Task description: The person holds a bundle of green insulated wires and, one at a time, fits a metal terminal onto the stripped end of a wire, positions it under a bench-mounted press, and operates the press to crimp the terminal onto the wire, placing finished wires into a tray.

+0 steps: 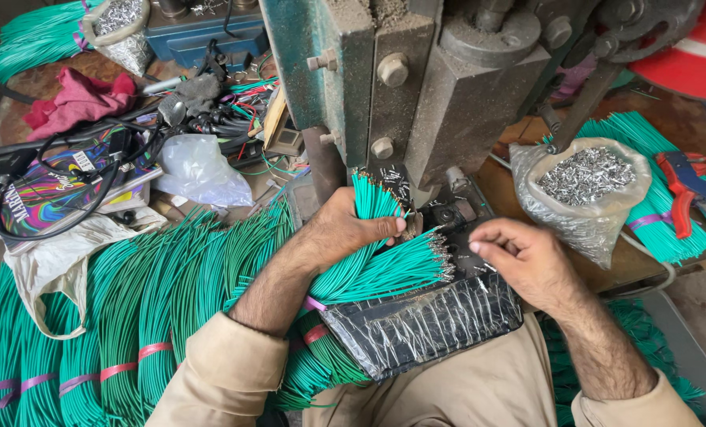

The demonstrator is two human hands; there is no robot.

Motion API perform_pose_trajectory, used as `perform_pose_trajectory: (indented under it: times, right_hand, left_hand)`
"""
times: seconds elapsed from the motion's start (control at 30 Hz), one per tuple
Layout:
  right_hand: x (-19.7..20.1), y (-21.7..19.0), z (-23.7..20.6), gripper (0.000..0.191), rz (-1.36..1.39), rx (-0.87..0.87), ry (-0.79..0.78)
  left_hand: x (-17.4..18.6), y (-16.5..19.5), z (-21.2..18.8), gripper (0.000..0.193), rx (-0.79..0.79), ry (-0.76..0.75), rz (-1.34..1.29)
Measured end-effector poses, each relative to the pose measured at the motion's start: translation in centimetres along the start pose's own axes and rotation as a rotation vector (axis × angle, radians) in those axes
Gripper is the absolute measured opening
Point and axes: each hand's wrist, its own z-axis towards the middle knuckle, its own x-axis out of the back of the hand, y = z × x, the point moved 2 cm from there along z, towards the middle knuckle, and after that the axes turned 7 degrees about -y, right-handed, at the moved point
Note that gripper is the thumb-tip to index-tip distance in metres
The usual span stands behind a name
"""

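Observation:
My left hand [345, 229] grips a bundle of green wires [373, 198] upright, their bare tips near the base of a grey-green metal press [416, 87]. A second fan of green wires with metal terminals on their ends [392, 269] lies under that hand, pointing right across a black plastic-wrapped pad [424, 320]. My right hand [527, 257] hovers just right of those tipped ends with fingers curled; I cannot tell whether it pinches a small terminal.
A clear bag of silver terminals [586, 186] stands right of the press, with red-handled pliers [685, 190] on more green wires. Bundles of green wire tied with pink bands [124, 316] fill the left. Black cables, a red cloth [80, 99] and a colourful book lie behind.

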Motion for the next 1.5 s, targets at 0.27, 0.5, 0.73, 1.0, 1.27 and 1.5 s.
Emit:
perform_pose_trajectory:
  times: [0.27, 0.5, 0.73, 1.0, 1.27, 1.5]
  right_hand:
    - [-1.2, 0.8, 3.3, 0.012, 0.432, 0.356, 0.058]
    - [-3.8, -2.0, 5.5, 0.013, 0.416, 0.398, 0.025]
    - [-4.0, -1.5, 6.1, 0.015, 0.359, 0.344, -0.010]
    - [-3.7, -0.9, 6.2, 0.012, 0.276, 0.296, 0.028]
    - [-3.9, -2.0, 5.3, 0.011, 0.378, 0.314, 0.022]
    - [0.0, -3.9, 0.9, 0.016, -0.010, 0.342, 0.030]
  left_hand:
    - [0.4, -0.3, 0.2, 0.013, 0.017, 0.080, 0.095]
    - [0.4, 0.6, 0.3, 0.017, -0.002, 0.103, 0.164]
    - [0.2, 0.7, 0.3, 0.019, 0.048, 0.128, 0.219]
    - [0.0, 1.0, 0.6, 0.019, 0.074, 0.127, 0.188]
    - [0.1, 0.5, 0.2, 0.016, 0.055, 0.104, 0.165]
    - [-0.1, -0.2, -0.1, 0.016, -0.064, 0.007, 0.105]
